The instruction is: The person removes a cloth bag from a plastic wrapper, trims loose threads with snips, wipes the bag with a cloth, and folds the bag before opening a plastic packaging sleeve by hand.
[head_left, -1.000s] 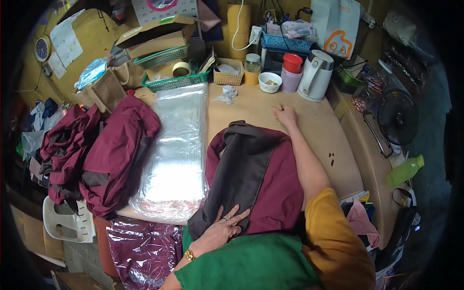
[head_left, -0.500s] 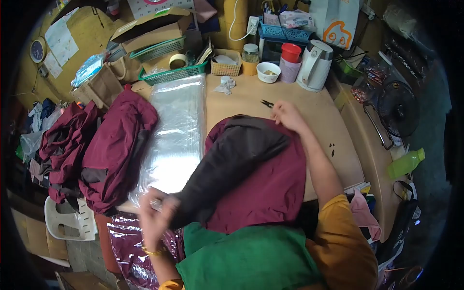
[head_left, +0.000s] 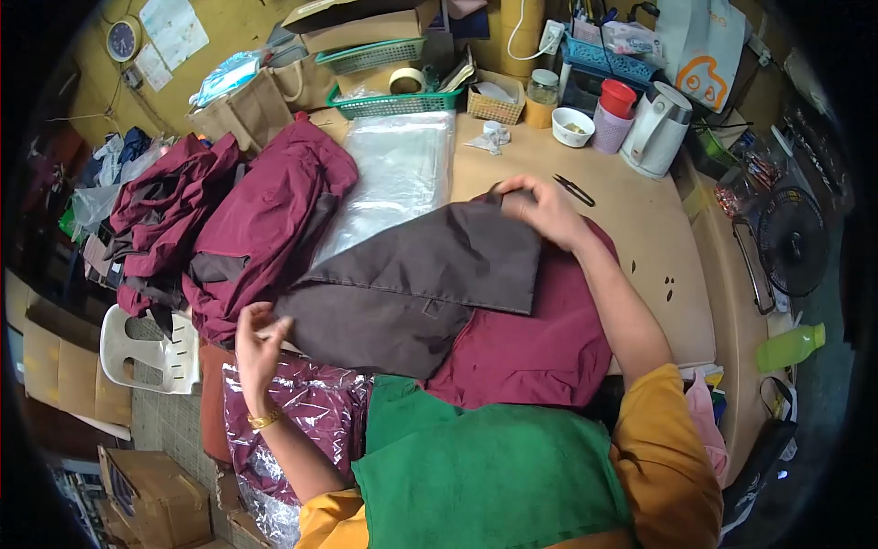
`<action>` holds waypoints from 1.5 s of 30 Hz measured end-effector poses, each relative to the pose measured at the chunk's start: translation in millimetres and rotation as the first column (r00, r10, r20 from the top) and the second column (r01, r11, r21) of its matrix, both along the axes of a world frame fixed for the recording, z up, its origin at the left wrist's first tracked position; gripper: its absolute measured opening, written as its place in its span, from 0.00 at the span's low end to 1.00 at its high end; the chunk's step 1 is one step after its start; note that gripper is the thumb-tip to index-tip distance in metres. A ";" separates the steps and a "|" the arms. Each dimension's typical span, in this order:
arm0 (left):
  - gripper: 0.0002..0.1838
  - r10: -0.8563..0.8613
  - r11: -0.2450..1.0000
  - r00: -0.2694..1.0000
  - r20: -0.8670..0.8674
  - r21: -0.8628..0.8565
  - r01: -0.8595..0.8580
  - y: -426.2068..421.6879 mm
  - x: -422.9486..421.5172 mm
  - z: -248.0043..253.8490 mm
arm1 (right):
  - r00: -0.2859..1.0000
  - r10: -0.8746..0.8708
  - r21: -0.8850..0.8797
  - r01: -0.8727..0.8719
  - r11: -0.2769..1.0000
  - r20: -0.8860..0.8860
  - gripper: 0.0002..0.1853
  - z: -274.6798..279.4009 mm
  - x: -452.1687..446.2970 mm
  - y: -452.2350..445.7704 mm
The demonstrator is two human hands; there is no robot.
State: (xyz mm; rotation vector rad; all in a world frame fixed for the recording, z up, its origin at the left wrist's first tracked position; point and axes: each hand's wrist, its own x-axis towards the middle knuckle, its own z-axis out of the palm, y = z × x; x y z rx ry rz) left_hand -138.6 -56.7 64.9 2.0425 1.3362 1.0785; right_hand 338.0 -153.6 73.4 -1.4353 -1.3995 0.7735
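Observation:
A maroon and dark grey garment (head_left: 526, 352), apparently a jacket, lies across the front of the table. Its dark grey part (head_left: 402, 261) is spread flat toward the left, with a small stitched rectangle near the middle. My right hand (head_left: 549, 215) is closed on the garment's upper edge, fingers bent over the cloth. At the left end of the grey part is my left hand (head_left: 261, 343), fingers apart and slightly curled beside the cloth edge; whether they touch it I cannot tell. Black thread snips (head_left: 574, 189) lie just beyond my right hand.
Two folded maroon garments (head_left: 265, 215) (head_left: 169, 210) lie to the left. Clear plastic bags (head_left: 398, 160) are stacked behind the grey cloth. A kettle (head_left: 657, 133), a bowl (head_left: 572, 129) and green baskets (head_left: 393, 105) stand along the back. A plastic-wrapped maroon pack (head_left: 293, 412) sits below my left hand.
The grey part has gone from a bunched, narrow fold to a flat, wide spread. My left hand has come off the cloth and opened. The whole view has shifted.

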 end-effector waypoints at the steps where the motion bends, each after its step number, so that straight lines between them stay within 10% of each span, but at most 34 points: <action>1: 0.24 -0.020 0.972 0.999 0.038 -0.234 0.028 -9.6 4.0 2.8 | 0.974 0.124 0.130 -0.150 0.980 0.192 0.27 13.3 -16.2 -8.7; 2: 0.28 -0.108 0.946 0.994 0.031 -0.304 0.112 -8.1 -0.4 -10.0 | 0.843 0.205 0.070 -0.274 0.959 0.497 0.36 19.6 -37.0 -22.8; 6: 0.12 -0.046 0.955 0.979 -0.197 -0.298 -0.015 -9.7 2.1 -32.5 | 0.653 0.282 -0.211 -0.187 0.959 0.703 0.26 -8.5 -52.2 -26.1; 8: 0.07 -0.129 0.939 0.992 0.012 -0.319 0.126 -9.3 -1.3 -14.6 | 0.592 0.209 -0.162 -0.133 0.978 0.779 0.17 -0.3 -38.8 -17.4; 9: 0.04 -0.080 0.948 0.988 0.133 -0.296 0.117 -7.6 -4.8 -7.8 | 0.825 0.160 0.092 -0.248 0.965 0.542 0.14 14.6 -26.3 -10.7; 11: 0.06 -0.078 0.952 0.930 0.359 -0.251 0.176 -0.9 -12.8 -1.7 | 0.976 0.121 -0.207 -0.159 0.965 -0.182 0.12 63.3 -1.0 -6.9; 14: 0.10 -0.040 0.926 0.777 0.628 -0.269 0.265 -4.7 18.6 21.3 | 0.993 -0.118 0.002 0.118 0.993 -0.019 0.15 77.5 -21.2 16.4; 16: 0.09 -0.104 0.932 0.782 0.614 -0.214 0.292 -17.8 64.9 38.6 | 0.988 0.156 -0.006 -0.156 0.988 -0.021 0.18 101.5 -72.4 10.7; 20: 0.11 -0.491 0.819 0.710 0.504 -0.011 0.574 -60.2 151.1 70.7 | 0.729 0.407 0.227 -0.599 0.767 0.550 0.17 52.3 -138.4 49.3; 22: 0.41 -0.401 0.916 0.735 0.546 0.242 0.321 -71.9 161.1 78.8 | 0.821 0.015 0.485 -0.352 0.801 0.571 0.11 74.5 -122.2 64.4; 24: 0.65 -0.269 0.926 0.880 0.392 0.355 0.125 -82.6 153.8 72.7 | 0.992 0.084 0.087 -0.076 0.993 -0.092 0.06 144.6 -108.7 58.9; 25: 0.79 -0.258 0.954 0.908 0.330 0.235 0.186 -88.1 152.0 57.5 | 0.948 0.183 0.336 -0.090 0.938 -0.259 0.06 153.8 -96.1 70.7; 28: 0.65 -0.217 0.955 0.948 0.234 0.252 0.156 -78.8 170.3 38.1 | 0.701 0.535 0.637 -0.149 0.756 -0.471 0.10 211.6 -75.4 55.0; 29: 0.48 -0.260 0.966 0.821 0.508 0.147 0.214 -57.6 163.6 25.4 | 0.703 0.533 0.635 -0.149 0.758 -0.471 0.10 211.1 -42.7 48.1; 30: 0.32 -0.346 0.930 0.806 0.481 0.290 0.227 -37.6 148.8 20.7 | 0.616 0.621 0.717 -0.127 0.686 -0.485 0.10 207.6 -3.6 36.0; 31: 0.23 -0.090 0.909 0.894 0.439 0.404 -0.106 -26.6 133.5 31.2 | 0.586 0.668 0.778 -0.097 0.621 -0.459 0.10 211.6 -9.3 16.0; 33: 0.22 -0.094 0.767 0.919 0.382 0.617 -0.178 -39.8 124.3 84.6 | 0.581 0.689 0.839 -0.020 0.544 -0.433 0.14 200.1 -5.7 -22.5; 35: 0.22 -0.243 0.749 0.968 -0.055 0.624 0.223 -56.2 106.6 108.6 | 0.665 0.392 0.667 0.218 0.712 -0.636 0.21 117.6 18.2 -52.6; 38: 0.19 -0.610 0.678 0.614 -0.500 0.072 0.732 -79.1 121.2 95.9 | 0.378 -0.310 -0.061 0.545 0.836 -0.872 0.27 -49.3 48.8 -80.2; 40: 0.17 -0.830 0.550 0.335 -0.447 -0.548 0.631 -76.1 120.1 68.4 | 0.325 -0.096 0.037 0.380 0.924 -0.941 0.23 -120.4 38.0 -102.7; 42: 0.16 -0.810 0.583 0.514 -0.281 -0.308 0.751 -63.7 140.2 23.3 | 0.563 -0.244 -0.066 0.319 0.946 -0.789 0.21 -105.7 -1.5 -110.4; 45: 0.16 -0.602 0.768 0.639 -0.479 -0.126 0.629 -73.6 185.9 -10.6 | 0.368 -0.220 -0.107 0.304 0.947 -0.903 0.19 -88.3 -23.5 -110.6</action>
